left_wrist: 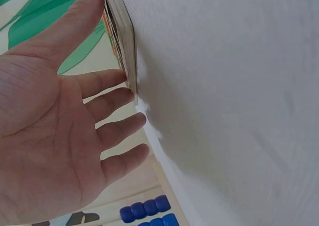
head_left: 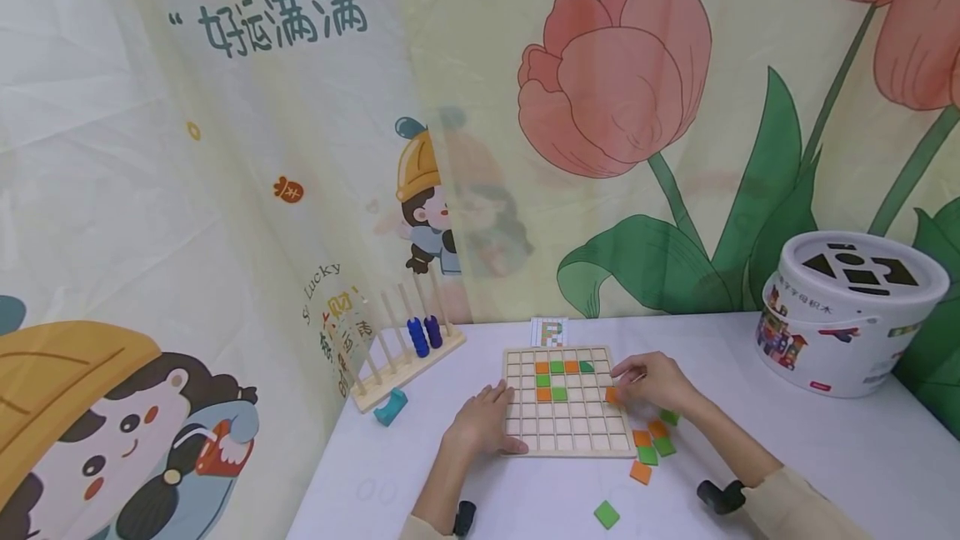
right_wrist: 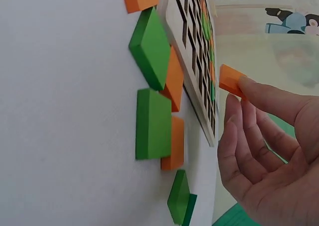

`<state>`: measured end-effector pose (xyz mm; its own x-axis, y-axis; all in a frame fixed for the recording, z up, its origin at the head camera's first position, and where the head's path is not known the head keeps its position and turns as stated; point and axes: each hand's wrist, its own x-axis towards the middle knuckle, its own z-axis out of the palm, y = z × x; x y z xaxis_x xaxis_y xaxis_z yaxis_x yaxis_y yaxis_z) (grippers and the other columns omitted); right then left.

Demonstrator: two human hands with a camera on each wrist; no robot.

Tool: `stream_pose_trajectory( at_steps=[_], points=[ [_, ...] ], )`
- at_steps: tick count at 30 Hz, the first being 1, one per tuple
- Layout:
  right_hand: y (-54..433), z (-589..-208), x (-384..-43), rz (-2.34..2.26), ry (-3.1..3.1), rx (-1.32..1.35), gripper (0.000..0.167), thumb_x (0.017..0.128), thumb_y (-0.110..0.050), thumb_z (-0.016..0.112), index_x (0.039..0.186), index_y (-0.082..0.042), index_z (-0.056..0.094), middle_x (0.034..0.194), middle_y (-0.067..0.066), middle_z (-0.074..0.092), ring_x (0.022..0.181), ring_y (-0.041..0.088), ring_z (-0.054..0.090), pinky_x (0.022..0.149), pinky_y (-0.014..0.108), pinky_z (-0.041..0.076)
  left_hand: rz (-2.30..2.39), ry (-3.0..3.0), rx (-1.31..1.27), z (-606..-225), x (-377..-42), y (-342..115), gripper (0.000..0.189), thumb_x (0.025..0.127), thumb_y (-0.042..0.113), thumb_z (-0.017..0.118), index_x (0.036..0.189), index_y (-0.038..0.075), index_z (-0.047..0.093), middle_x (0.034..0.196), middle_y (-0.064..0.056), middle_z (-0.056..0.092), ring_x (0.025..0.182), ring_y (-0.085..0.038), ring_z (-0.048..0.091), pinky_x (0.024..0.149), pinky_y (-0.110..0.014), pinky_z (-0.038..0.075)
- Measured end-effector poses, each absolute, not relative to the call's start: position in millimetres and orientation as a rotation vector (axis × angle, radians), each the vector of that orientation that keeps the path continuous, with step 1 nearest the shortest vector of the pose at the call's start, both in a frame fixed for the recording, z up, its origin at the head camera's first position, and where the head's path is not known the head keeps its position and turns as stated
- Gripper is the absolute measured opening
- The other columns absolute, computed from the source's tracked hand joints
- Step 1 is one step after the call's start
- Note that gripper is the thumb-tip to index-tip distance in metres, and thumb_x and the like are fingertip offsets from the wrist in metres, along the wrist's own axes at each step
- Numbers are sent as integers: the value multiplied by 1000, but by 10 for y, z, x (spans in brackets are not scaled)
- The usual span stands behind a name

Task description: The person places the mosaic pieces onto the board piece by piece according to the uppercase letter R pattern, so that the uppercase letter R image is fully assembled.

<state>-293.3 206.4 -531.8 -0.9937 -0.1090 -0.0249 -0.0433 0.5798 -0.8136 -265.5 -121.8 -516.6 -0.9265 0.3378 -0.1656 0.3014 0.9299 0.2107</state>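
Note:
A wooden grid board (head_left: 570, 454) lies on the table, with several orange and green square tiles and one dark green piece (head_left: 587, 367) set in its upper cells. My left hand (head_left: 480, 423) rests against the board's left side. Its fingers are fairly straight and spread in the left wrist view, and the thumb lies at the near corner. Above the board's right edge, my right hand (head_left: 660, 382) pinches an orange square tile (right_wrist: 231, 80) between thumb and fingers. Loose green tiles (right_wrist: 153, 123) and orange tiles (head_left: 641, 472) lie beside the board's right side, some overlapping.
A small pattern card (head_left: 550, 332) sits behind the board. To the left stands a pegged wooden rack (head_left: 408, 363) with blue beads, a teal curved block (head_left: 391, 407) near it. A white bucket (head_left: 847, 315) occupies the right rear. One green tile (head_left: 607, 514) lies near the front.

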Motion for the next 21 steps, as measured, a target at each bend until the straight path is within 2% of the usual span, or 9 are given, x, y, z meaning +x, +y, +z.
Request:
stream_pose_trajectory(
  at_steps=[10, 21],
  points=[
    [1867, -5324, -3134, -1503, 2678, -111, 23, 85, -6, 85, 107, -7, 79, 85, 2, 72, 81, 19, 66, 68, 27, 55, 299, 2885, 478, -5121, -2658, -1216, 100, 77, 50, 90, 155, 6, 47, 165, -13, 40, 152, -35, 37, 123, -52, 35],
    [1611, -5367, -3192, -1547, 2656, -134, 19, 83, -4, 86, 100, -4, 78, 79, 1, 72, 75, 17, 66, 60, 28, 52, 307, 2880, 476, -5145, -2654, -1225, 100, 76, 50, 91, 154, 6, 49, 164, -13, 41, 151, -35, 38, 122, -52, 36]
  ],
)
